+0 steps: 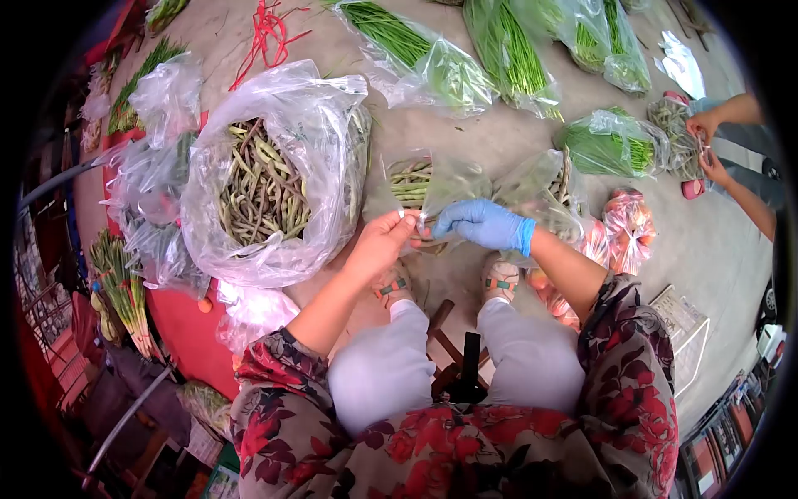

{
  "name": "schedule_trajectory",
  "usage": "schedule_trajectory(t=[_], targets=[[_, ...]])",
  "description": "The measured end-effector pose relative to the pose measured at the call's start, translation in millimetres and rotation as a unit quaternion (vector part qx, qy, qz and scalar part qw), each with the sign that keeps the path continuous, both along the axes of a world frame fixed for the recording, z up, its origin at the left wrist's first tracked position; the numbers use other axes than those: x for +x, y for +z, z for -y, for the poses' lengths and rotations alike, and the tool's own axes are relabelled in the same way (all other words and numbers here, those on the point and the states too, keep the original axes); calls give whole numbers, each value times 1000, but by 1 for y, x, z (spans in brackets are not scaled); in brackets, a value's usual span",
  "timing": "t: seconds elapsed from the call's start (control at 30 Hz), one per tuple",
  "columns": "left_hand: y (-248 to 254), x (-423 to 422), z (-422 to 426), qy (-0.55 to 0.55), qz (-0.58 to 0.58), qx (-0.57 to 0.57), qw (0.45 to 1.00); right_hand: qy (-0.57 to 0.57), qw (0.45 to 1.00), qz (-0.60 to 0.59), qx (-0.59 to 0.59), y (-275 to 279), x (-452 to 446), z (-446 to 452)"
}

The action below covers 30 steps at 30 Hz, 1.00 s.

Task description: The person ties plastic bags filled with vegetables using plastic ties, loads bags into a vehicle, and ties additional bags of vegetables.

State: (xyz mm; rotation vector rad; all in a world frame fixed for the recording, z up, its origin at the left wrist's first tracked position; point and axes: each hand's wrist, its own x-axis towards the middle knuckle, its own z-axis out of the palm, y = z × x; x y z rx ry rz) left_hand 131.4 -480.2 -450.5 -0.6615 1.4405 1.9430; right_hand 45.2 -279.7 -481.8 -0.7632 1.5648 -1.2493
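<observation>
A clear plastic bag (409, 180) with green beans inside lies on the ground in front of my feet. My left hand (384, 243), bare, pinches the near edge of this bag. Close beside it on the right, my right hand (484, 226) in a blue glove has its fingers closed on the same plastic. To the left stands a large open plastic bag (331, 187) full of long mottled beans (262, 185). Another clear bag with beans (544, 191) lies just right of my gloved hand.
Bagged green stalks (407, 46) lie along the far side, with red ties (269, 35) at far left. Bags of red-orange fruit (628, 226) sit to the right. Another person's hands (706, 125) hold a bag at far right. A wire-framed board (677, 316) stands near right.
</observation>
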Motion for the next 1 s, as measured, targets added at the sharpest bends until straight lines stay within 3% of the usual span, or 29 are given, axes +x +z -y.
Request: schedule_trajectory(t=[0.07, 0.1, 0.2, 0.23, 0.3, 0.37, 0.43, 0.5, 0.6, 0.73, 0.87, 0.9, 1.0], targets=[[-2, 7, 7, 4, 9, -29, 1000, -28, 949, 313, -18, 10, -7, -10], [4, 10, 9, 14, 21, -24, 999, 21, 941, 338, 17, 5, -7, -13], [27, 17, 15, -6, 41, -54, 998, -59, 943, 293, 148, -6, 7, -13], [22, 28, 13, -7, 48, -70, 996, -174, 904, 325, 215, -8, 16, -13], [41, 45, 11, 37, 89, -68, 993, -281, 833, 420, 225, -13, 26, -18], [42, 60, 14, 109, 127, 9, 986, -343, 775, 469, 248, -17, 33, -27], [25, 74, 16, 159, 147, 55, 975, -264, 794, 487, 251, -20, 44, -38], [-2, 82, 16, 108, 149, 76, 980, -165, 810, 504, 251, -8, 50, -36], [-24, 64, -7, 38, 183, 79, 979, -28, 896, 397, 198, 11, 52, -22], [-37, 27, -33, -63, 213, 93, 970, 34, 930, 311, 195, 15, 58, 4], [-64, 18, -38, -123, 203, 162, 958, -12, 925, 336, 177, 4, 74, 16], [-49, 16, -41, -60, 158, 133, 977, -74, 923, 349, 142, -1, 80, 19], [-89, 24, -27, 79, 104, 113, 985, -302, 844, 413, 160, -13, 82, 11]])
